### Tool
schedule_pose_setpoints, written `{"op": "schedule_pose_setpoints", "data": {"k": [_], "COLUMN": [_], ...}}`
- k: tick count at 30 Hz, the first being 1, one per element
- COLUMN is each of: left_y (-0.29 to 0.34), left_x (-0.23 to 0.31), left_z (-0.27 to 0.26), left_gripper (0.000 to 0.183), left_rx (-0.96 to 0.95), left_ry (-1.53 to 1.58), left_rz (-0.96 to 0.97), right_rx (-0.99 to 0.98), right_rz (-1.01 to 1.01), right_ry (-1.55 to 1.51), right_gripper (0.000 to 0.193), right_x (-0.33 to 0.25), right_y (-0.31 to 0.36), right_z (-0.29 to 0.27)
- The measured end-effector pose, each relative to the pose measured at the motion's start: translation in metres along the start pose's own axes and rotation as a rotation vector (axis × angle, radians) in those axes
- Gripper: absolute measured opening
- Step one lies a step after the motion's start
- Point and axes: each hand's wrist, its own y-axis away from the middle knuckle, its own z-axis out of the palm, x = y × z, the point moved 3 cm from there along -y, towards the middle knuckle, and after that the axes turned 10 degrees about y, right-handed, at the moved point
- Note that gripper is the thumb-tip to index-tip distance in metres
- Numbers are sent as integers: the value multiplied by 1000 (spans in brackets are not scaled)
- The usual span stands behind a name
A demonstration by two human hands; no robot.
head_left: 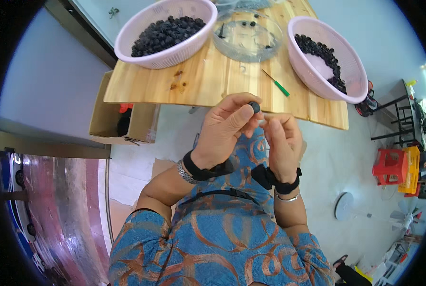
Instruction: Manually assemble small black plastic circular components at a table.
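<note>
— What have our fingers got?
— Our left hand (pixel 225 125) pinches one black piece (pixel 255 107) between thumb and fingertips, near the table (pixel 208 88) edge. Our right hand (pixel 284 140) has its fingertips drawn together just beside it; whether they grip anything, we can't tell.
— How should the piece handle?
— Light and fairly stiff, we'd judge, perhaps a little slippery, hardly fragile. We'd take it by its round side.
— And the count, moving outward?
— One green tool (pixel 281 88) on the table. Two pink tubs, left (pixel 167 61) and right (pixel 319 68), their black pieces too many to count. Between them, one clear bowl (pixel 244 54) with a few dark bits. Lower left, one box (pixel 144 120).
</note>
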Motion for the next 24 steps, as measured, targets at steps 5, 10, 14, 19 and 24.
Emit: {"op": "schedule_pose_setpoints", "data": {"k": [5, 10, 14, 19, 24], "left_y": [-23, -62, -103, -199, -321], "left_x": [85, 185, 221, 227, 192], "left_z": [-2, -7, -12, -15, -38], "left_gripper": [23, 27, 25, 25, 25], "left_rx": [53, 21, -84, -149, -412], "left_ry": [-584, -1306, -1734, -1964, -2263], "left_rz": [282, 421, 394, 72, 14], "right_rx": [-90, -144, -115, -85, -99], "right_rz": [15, 42, -5, -16, -21], "right_ry": [93, 121, 137, 188, 207], "right_gripper": [11, 9, 10, 10, 10], "right_x": [6, 0, 3, 7, 2], "right_y": [4, -2, -12, -27, -36], "right_z": [-6, -12, -18, -21, -24]}}
